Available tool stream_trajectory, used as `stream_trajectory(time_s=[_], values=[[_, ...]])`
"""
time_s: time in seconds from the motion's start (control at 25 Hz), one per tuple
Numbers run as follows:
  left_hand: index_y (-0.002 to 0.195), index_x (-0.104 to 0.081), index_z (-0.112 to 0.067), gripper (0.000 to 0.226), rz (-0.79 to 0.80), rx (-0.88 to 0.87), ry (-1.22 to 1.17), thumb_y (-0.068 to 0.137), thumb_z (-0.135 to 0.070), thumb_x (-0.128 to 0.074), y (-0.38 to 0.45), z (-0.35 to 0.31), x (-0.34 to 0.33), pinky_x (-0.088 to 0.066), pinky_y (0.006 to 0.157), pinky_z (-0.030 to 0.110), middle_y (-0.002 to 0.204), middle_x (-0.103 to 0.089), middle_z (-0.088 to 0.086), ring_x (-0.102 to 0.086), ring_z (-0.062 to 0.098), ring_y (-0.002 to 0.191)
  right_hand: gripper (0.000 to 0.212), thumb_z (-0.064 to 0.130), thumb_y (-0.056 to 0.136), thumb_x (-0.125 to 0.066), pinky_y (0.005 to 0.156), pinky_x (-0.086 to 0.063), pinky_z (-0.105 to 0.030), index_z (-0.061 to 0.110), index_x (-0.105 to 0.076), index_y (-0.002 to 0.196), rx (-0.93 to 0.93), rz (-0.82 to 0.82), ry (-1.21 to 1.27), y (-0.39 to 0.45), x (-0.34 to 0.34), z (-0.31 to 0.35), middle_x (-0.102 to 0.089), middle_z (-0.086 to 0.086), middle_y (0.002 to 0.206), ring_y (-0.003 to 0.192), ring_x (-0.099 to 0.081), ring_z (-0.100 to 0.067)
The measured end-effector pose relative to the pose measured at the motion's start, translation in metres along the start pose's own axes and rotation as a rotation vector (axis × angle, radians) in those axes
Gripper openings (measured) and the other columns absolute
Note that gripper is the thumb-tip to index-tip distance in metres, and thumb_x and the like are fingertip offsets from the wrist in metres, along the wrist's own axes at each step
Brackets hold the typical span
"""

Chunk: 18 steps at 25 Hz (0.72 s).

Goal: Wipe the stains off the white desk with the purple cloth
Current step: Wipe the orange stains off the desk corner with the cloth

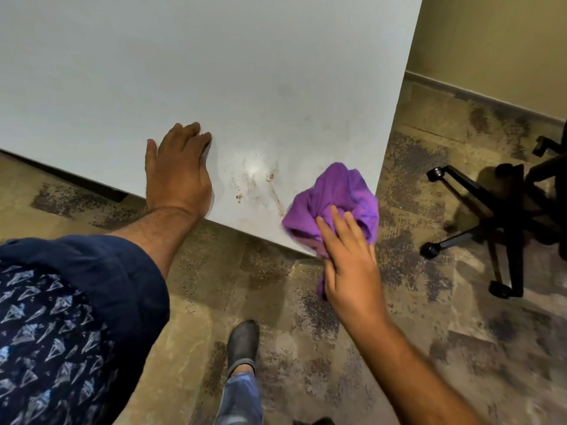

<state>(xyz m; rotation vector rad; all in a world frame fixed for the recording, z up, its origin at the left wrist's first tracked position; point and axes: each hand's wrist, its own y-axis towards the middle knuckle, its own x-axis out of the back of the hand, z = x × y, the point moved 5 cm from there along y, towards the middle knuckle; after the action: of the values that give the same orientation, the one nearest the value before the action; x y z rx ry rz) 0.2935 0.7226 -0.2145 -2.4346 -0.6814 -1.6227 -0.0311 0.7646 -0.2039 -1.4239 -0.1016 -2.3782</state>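
Evidently mid-job, a person is leaning over the desk (214, 72), with the cloth (334, 197) bunched at the desk's near corner and partly spilling over its front edge. The right hand (349, 256) is lying on the cloth with fingers extended and pressed into the folds, while a tail of fabric is hanging beneath the palm; whether the thumb is pinching that tail cannot be told. The left hand (179, 176) is resting flat on the desk, fingers together and holding nothing, just left of the stains (254, 185). Those stains, brown specks and reddish streaks around a pale smear, are showing between the two hands, with one streak running toward the cloth. Farther up the desk from the cloth, faint grey smudges are also showing. Judging by this, the wiping is far from finished: the cloth is sitting beside the main mark rather than on it, and most of the soiling appears to remain. Beyond the desk's right edge, a chair (503, 222) is standing on the floor (306, 317).
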Motion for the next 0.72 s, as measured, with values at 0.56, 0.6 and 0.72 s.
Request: stream_trajectory(time_s=[0.56, 0.6, 0.72], values=[[0.147, -0.061, -0.023, 0.042, 0.006, -0.002, 0.007, 0.109, -0.019, -0.043, 0.001, 0.003, 0.0, -0.01, 0.133, 0.056, 0.163, -0.05, 0.0, -0.034, 0.023, 0.158, 0.068, 0.017, 0.1, -0.053, 0.105, -0.036, -0.055, 0.028, -0.029, 0.163, 0.124, -0.083, -0.127, 0.144, -0.033, 0.1, -0.038, 0.005, 0.166, 0.144, -0.037, -0.028], [0.147, -0.061, -0.023, 0.043, 0.012, -0.007, 0.006, 0.107, -0.019, -0.044, 0.001, 0.003, -0.001, -0.01, 0.132, 0.056, 0.163, -0.05, 0.0, -0.034, 0.023, 0.159, 0.066, 0.016, 0.099, -0.054, 0.105, -0.037, -0.054, 0.028, -0.033, 0.161, 0.171, -0.066, -0.139, 0.143, -0.037, 0.107, -0.039, 0.003, 0.164, 0.143, -0.038, -0.029], [0.147, -0.06, -0.024, 0.044, 0.029, -0.006, 0.007, 0.105, -0.018, -0.046, 0.003, 0.001, -0.001, -0.009, 0.133, 0.056, 0.164, -0.049, -0.001, -0.033, 0.023, 0.159, 0.06, 0.015, 0.099, -0.055, 0.103, -0.036, -0.048, 0.031, -0.044, 0.155, 0.346, -0.003, -0.156, 0.114, -0.039, 0.107, -0.045, 0.003, 0.159, 0.14, -0.04, -0.027]])
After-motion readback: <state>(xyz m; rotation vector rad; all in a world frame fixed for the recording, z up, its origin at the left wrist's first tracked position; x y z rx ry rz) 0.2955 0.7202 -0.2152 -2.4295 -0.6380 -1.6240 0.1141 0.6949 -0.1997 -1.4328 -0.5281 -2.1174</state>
